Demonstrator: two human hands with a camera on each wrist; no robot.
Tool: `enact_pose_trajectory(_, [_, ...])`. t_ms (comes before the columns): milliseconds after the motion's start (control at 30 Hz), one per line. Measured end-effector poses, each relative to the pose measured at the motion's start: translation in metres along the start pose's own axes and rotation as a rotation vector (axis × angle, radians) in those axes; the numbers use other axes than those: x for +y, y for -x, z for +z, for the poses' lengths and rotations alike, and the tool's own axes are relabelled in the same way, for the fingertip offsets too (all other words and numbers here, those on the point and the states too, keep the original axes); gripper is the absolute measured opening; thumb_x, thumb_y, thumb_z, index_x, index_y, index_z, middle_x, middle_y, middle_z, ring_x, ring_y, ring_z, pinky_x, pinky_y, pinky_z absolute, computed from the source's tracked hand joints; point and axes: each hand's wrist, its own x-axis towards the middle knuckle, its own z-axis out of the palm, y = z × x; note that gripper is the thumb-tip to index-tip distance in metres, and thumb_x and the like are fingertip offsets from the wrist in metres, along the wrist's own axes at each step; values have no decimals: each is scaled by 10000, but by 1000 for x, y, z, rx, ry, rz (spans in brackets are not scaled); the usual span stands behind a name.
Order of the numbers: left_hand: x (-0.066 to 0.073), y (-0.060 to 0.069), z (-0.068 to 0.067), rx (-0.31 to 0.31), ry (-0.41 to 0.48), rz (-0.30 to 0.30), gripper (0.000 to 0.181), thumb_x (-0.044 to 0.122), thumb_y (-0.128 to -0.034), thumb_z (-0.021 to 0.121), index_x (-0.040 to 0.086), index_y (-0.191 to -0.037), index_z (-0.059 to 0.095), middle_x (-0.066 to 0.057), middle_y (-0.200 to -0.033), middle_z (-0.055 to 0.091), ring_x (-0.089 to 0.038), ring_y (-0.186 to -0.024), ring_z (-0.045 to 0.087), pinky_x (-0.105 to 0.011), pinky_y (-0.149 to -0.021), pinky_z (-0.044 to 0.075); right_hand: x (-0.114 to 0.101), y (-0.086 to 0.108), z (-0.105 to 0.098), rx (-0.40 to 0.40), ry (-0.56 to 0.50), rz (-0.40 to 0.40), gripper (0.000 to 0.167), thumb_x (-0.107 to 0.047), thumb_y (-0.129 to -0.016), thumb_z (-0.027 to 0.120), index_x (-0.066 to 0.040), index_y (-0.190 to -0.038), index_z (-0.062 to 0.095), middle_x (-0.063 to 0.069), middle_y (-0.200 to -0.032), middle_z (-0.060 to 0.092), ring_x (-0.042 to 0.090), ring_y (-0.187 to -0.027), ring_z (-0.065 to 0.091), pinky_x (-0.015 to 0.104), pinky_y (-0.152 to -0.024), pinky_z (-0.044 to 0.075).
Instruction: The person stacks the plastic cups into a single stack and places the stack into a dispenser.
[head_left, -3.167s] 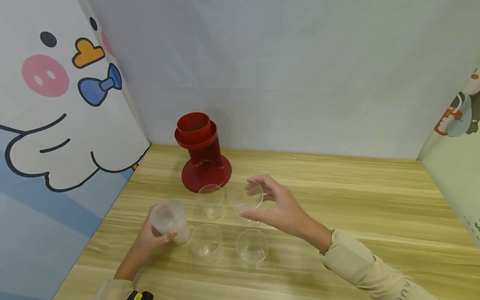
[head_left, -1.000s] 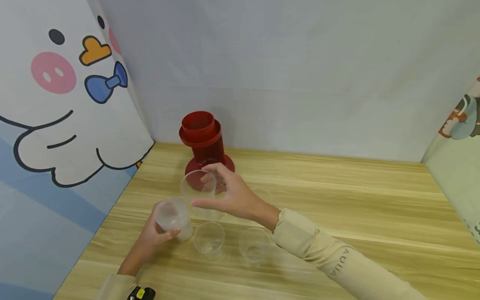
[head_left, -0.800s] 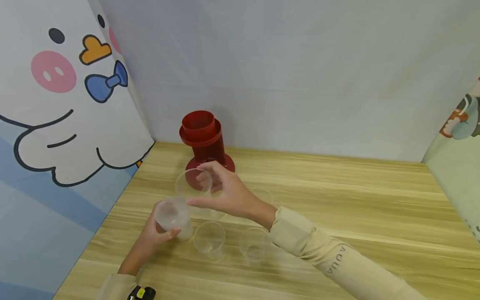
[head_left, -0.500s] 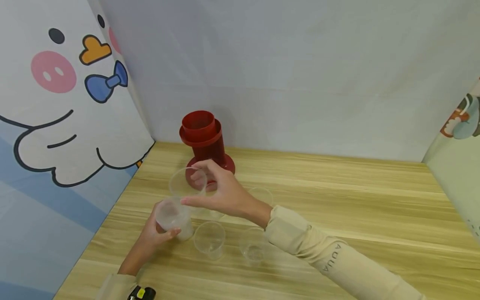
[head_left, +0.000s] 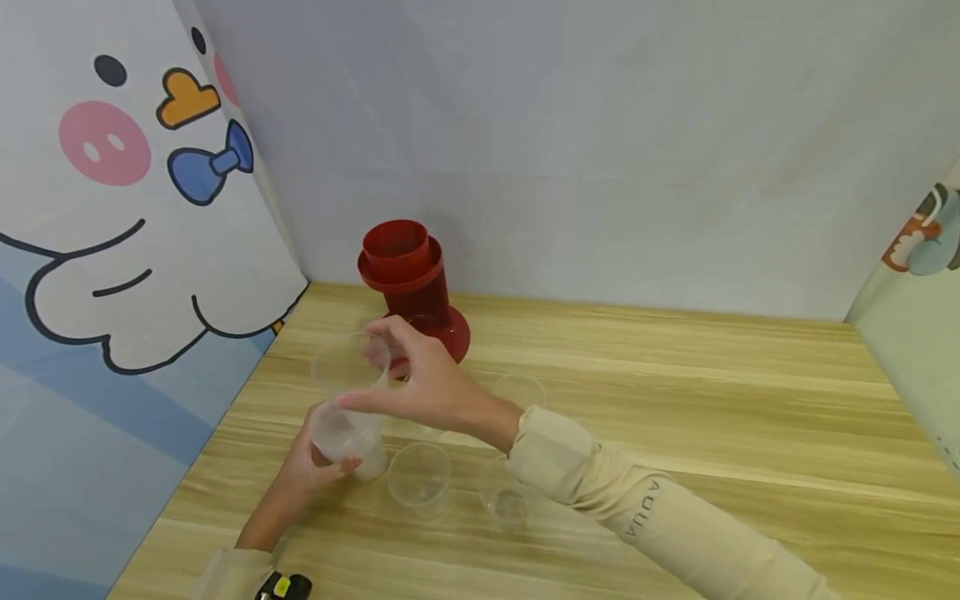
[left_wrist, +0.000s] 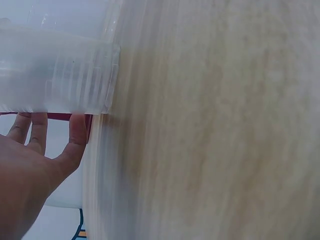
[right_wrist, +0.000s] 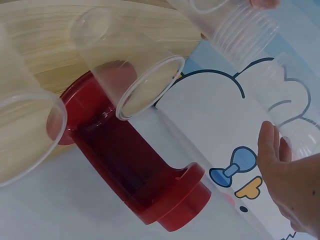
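My left hand [head_left: 300, 471] grips a stack of nested clear plastic cups [head_left: 366, 454], frosty where the walls overlap, upright on the table. Over the far side of that stack, my right hand [head_left: 431, 383] pinches a clear plastic cup [head_left: 337, 360] between thumb and fingers. The left wrist view shows the stack [left_wrist: 55, 75] side-on beside the fingers. More clear cups stand apart to the right: a front cup [head_left: 418, 482], another front cup [head_left: 506, 502] and a back cup [head_left: 525, 388], partly hidden by my right wrist. A further cup is mostly hidden beneath my right hand.
A red plastic stand [head_left: 405, 275] with a round base and open tubular top stands behind my right hand, near the back wall. The wood-grain table [head_left: 675, 383] stretches right. A cartoon-printed panel [head_left: 150, 275] borders the left side.
My right hand was at the back right cup 3.2 seconds ago. Over the last second it has moved left with a cup, to above the stack. My left hand has stayed around the stack.
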Motion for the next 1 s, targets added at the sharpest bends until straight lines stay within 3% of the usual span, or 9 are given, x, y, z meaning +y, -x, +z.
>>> enact_pose_trajectory(300, [1, 0, 1, 16, 14, 56, 787, -34, -772, 691, 28, -1412, 237, -99, -1169, 460, -77, -1001, 495, -226, -818, 439, -1, -9, 8, -51, -7, 18, 671, -311, -774, 775, -119, -1323, 439, -44, -1145, 588, 70, -1005, 553, 213, -843, 468])
enact_pose_trajectory(700, [1, 4, -1, -7, 25, 9, 760, 12, -801, 681, 13, -1414, 231, -188, -1246, 444, -51, -1034, 492, -180, -864, 400, 2, -15, 22, -115, -44, 37, 663, -297, -790, 759, -114, -1333, 425, -33, -1171, 582, 55, -1027, 557, 222, -866, 467])
enact_pose_trajectory(1000, [-3, 3, -3, -15, -1, 111, 736, -22, -793, 674, -8, -1406, 269, -115, -1260, 438, -36, -1046, 491, -182, -852, 414, 8, -14, 27, -147, 0, 36, 691, -280, -795, 756, -72, -1347, 398, 27, -1231, 583, 66, -1097, 545, 233, -891, 461])
